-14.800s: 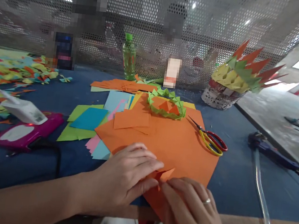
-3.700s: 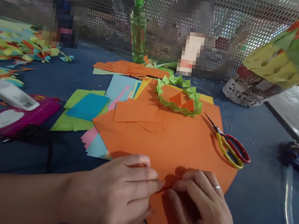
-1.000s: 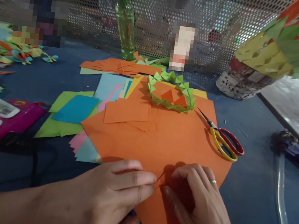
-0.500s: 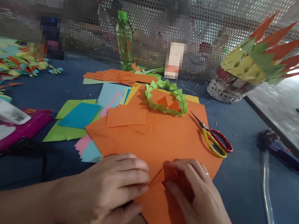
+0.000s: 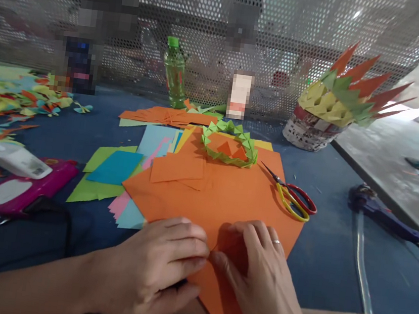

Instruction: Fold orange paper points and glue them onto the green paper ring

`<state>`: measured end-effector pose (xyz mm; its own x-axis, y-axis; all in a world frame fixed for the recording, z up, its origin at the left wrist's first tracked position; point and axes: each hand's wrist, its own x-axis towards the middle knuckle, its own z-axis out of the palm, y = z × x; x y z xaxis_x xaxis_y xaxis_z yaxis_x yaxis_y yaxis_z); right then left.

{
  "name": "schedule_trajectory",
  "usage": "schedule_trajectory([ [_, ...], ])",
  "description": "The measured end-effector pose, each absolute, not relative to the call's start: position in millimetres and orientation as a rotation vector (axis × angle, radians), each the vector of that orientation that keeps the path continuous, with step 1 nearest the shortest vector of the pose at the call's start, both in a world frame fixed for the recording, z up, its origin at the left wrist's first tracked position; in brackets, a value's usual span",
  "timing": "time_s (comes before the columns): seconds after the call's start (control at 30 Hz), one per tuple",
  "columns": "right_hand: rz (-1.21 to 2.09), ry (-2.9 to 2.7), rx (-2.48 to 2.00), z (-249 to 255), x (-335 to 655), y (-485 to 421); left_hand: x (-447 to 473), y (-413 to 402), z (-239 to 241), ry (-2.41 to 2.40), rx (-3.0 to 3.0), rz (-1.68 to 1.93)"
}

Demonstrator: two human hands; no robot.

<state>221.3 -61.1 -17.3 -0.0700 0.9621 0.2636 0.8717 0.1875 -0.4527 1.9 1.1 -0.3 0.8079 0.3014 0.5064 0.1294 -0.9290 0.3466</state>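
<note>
Left hand [image 5: 157, 268] and right hand [image 5: 255, 280] — fingertips together, palms down

Folded orange piece [image 5: 229, 246] — seemingly flatter, fingers [image 5: 219, 262] closer.

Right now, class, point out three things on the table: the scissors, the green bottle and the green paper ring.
scissors [image 5: 296, 200]: head view, on the red and yellow handles.
green bottle [image 5: 174, 76]: head view, on the middle of its body.
green paper ring [image 5: 217, 154]: head view, on its near folded edge.

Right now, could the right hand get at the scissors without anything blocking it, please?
Probably yes. The right hand presses on the orange paper, and the scissors lie apart from it, further up the blue table to its right. Only flat paper and bare tabletop lie between them.
</note>
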Motion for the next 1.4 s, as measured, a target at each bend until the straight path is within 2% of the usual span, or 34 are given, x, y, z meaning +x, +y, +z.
schedule_trajectory([
  [0.57,0.298,-1.947,-1.82,-13.7,241.0,-61.1,4.0,5.0,-0.6,0.259,2.695,0.828],
  [0.87,0.748,-1.789,-1.548,-6.1,246.2,-65.6,-0.8,8.0,5.2,0.396,2.468,0.911],
  [0.97,0.869,-1.765,-1.388,-0.4,247.3,-71.8,-1.2,11.1,7.6,0.516,2.329,0.798],
  [1.1,0.882,-1.872,-1.18,10.5,243.0,-80.8,8.0,14.9,12.6,0.493,1.736,0.451],
  [1.23,0.808,-1.913,-1.203,16.9,239.8,-87.8,24.1,11.0,15.3,0.368,1.245,0.219],
  [1.4,0.795,-1.906,-1.213,19.1,243.1,-96.9,43.0,4.1,15.5,0.41,1.1,0.09],
])
